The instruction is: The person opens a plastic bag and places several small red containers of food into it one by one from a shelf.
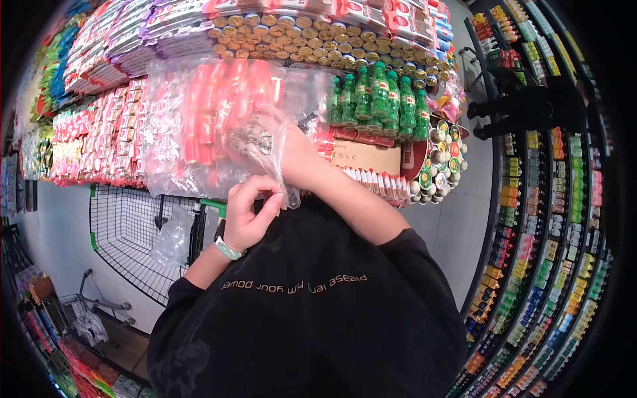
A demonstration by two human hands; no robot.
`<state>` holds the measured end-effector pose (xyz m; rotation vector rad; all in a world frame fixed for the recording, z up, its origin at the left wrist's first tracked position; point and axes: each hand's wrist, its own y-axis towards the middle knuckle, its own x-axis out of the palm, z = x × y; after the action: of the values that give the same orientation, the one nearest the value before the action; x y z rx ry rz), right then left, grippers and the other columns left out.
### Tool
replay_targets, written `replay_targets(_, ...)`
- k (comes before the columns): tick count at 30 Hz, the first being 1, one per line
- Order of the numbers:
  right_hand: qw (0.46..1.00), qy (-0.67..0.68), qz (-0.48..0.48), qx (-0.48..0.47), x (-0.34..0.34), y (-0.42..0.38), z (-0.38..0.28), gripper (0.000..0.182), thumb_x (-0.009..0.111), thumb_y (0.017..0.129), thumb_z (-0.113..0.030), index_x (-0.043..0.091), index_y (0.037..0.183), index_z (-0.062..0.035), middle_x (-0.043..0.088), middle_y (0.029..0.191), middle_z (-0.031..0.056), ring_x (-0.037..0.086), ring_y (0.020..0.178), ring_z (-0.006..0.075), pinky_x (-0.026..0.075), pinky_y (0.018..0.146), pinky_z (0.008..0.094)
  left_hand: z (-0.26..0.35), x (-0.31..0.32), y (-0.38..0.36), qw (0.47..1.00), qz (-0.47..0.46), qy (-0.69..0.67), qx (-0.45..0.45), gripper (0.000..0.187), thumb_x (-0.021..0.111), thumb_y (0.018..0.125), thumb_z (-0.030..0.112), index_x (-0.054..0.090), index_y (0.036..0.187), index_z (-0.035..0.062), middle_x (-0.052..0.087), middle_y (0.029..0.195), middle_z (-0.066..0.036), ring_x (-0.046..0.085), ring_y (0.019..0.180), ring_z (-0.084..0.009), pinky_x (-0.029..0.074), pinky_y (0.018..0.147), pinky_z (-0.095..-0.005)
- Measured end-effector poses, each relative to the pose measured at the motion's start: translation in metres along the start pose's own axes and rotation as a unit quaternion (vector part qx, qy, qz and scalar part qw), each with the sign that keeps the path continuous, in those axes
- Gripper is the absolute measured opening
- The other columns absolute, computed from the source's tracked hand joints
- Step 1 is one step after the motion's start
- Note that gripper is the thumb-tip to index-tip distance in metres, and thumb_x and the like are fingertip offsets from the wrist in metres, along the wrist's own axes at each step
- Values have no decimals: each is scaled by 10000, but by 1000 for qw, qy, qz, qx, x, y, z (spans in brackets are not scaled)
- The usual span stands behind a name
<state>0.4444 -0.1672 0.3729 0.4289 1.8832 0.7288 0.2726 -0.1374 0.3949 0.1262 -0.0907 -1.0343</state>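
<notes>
A large clear plastic bag point(169, 142) spreads over the display in front of me, with several red cans point(202, 113) showing through it. Between thumb and fingers, my left hand point(253, 211) pinches the bag's near edge. My right hand point(292, 149) reaches in under the plastic, beside the cans. Its fingers are blurred by the film, so whether they grip anything does not show. Green glass-like bottles point(378, 96) stand just right of my right hand, near a cardboard box point(361, 157).
A wire shopping cart point(126, 239) holding crumpled clear plastic point(174, 237) stands at the left. Behind the bag are stacked gold-topped cans point(298, 43) and wrapped packs point(93, 40). Long stocked shelves point(524, 252) line the right, where a person in dark clothes point(537, 106) stands.
</notes>
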Motion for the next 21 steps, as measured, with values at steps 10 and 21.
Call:
replay_targets(10,997,6,6,-76,22,-7,13,413,700,638,-249,728,1046,-195,653,1249,68,574,1218,290,370,1103,554,-9,6,4,999,-28,17,2,23,630,907,-4,621,928,3,656,732,-62,638,623,-133,470,586,-259)
replay_targets(21,997,-40,-64,-34,10,-14,11,397,668,811,-292,693,1194,-192,619,1285,86,545,1254,304,260,1174,601,-8,2,4,999,-45,21,8,22,626,912,-2,616,932,-1,655,726,-68,641,611,-133,477,574,-255)
